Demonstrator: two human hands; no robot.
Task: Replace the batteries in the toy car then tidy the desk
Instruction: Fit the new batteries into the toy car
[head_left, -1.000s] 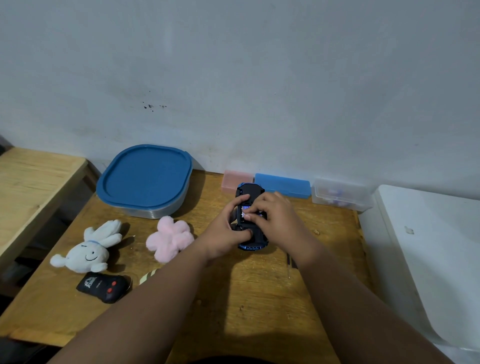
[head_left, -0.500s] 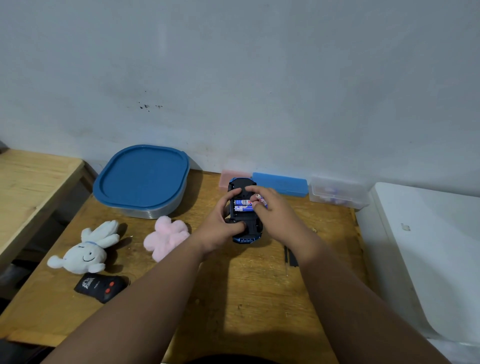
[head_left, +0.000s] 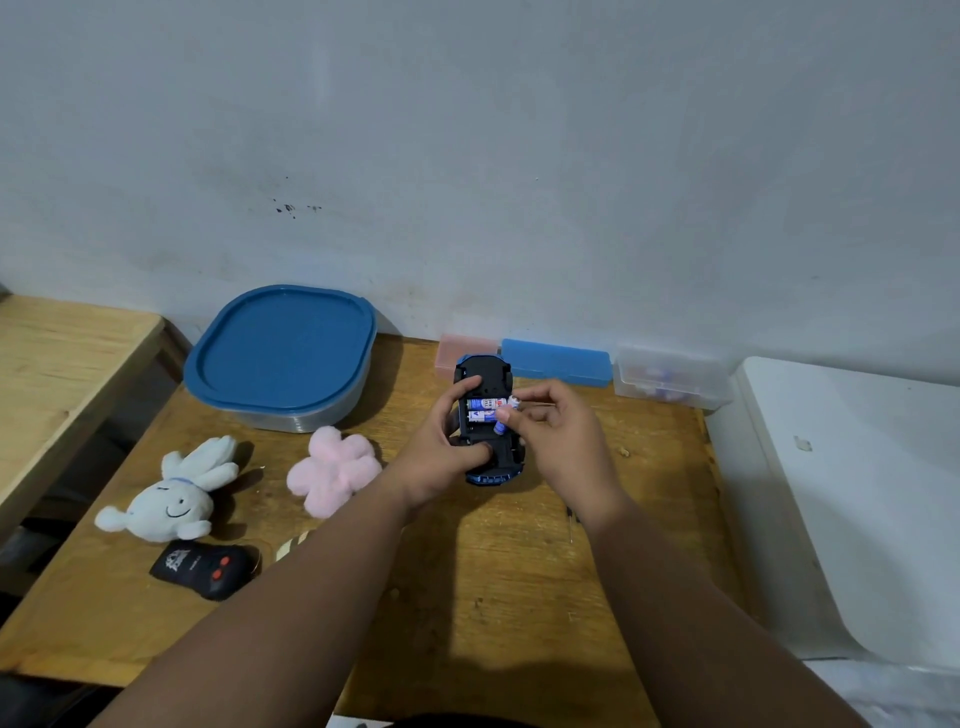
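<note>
Toy car (head_left: 483, 376) sits belly-up, gripped by the left hand (head_left: 441, 457); the right hand (head_left: 558, 441) pinches a battery (head_left: 512, 402) at its fingertips, beside two seated cells (head_left: 484, 409). Tilted so, it may jam crooked or slip free.

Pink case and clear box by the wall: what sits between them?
In the head view, a blue case lies between the pink case and the clear box; nothing else shows in that stretch.
</note>
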